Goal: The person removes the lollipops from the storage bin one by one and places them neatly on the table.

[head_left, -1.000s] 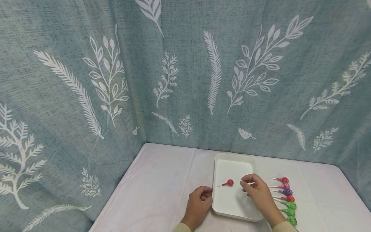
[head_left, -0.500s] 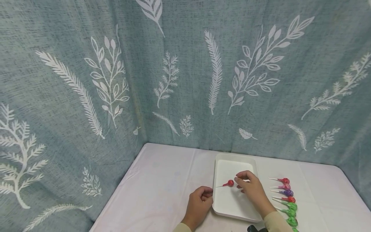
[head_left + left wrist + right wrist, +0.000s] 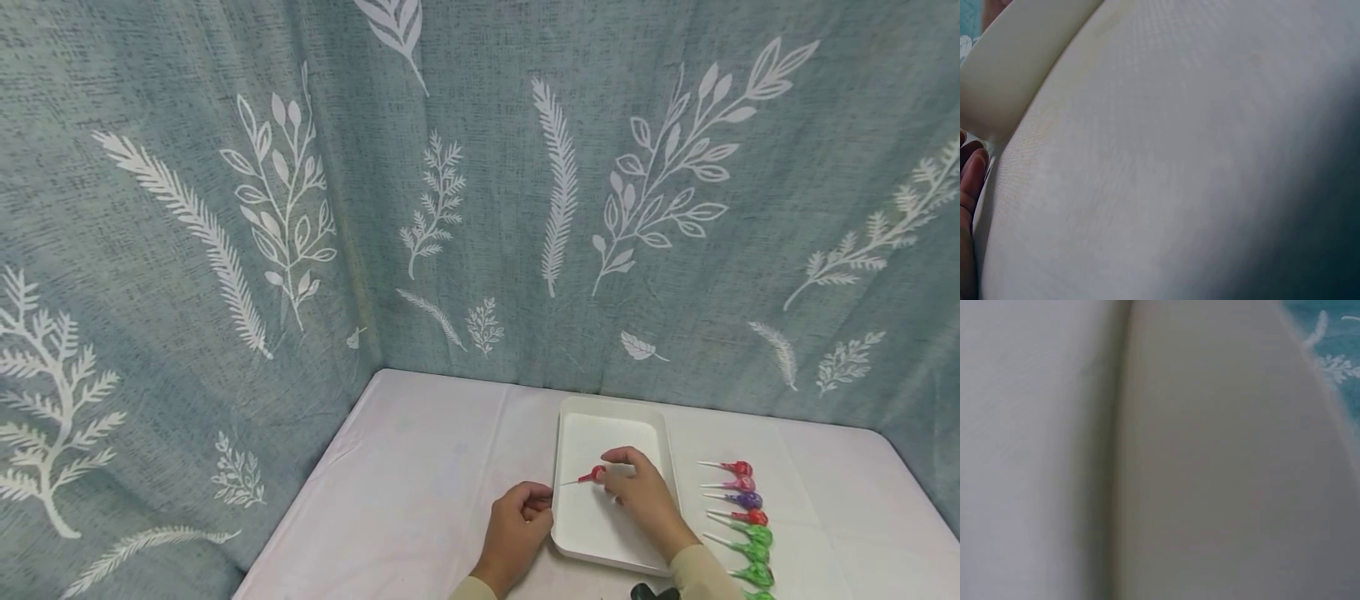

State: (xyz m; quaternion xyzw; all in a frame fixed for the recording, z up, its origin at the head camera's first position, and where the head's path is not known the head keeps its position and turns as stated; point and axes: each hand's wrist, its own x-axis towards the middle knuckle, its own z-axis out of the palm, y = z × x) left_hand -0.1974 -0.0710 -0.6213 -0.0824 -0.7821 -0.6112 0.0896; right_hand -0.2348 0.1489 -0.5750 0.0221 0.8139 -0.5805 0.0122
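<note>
A red-wrapped lollipop (image 3: 588, 476) lies in a shallow white tray (image 3: 607, 429), its stick pointing left. Above the tray floor, my right hand (image 3: 637, 493) has thumb and forefinger spread at the candy end; the thumb partly covers it. Beside the tray's left wall my left hand (image 3: 516, 533) rests on the table with loosely bent fingers. In the left wrist view, those fingers (image 3: 971, 181) are at the foot of the tray wall (image 3: 1016, 59). The right wrist view holds only the blurred tray wall (image 3: 1210, 456); the right fingers are out of sight there.
Right of the tray, several lollipops lie in a column: a red one (image 3: 741, 469), a pink one (image 3: 744, 483), a purple one (image 3: 750, 500), another red one (image 3: 756, 517) and green ones (image 3: 761, 553). A patterned curtain (image 3: 495, 208) hangs behind the white-covered table (image 3: 420, 467).
My right hand has moved left across the tray to the red lollipop's candy end. The left hand and the lollipop have stayed in place.
</note>
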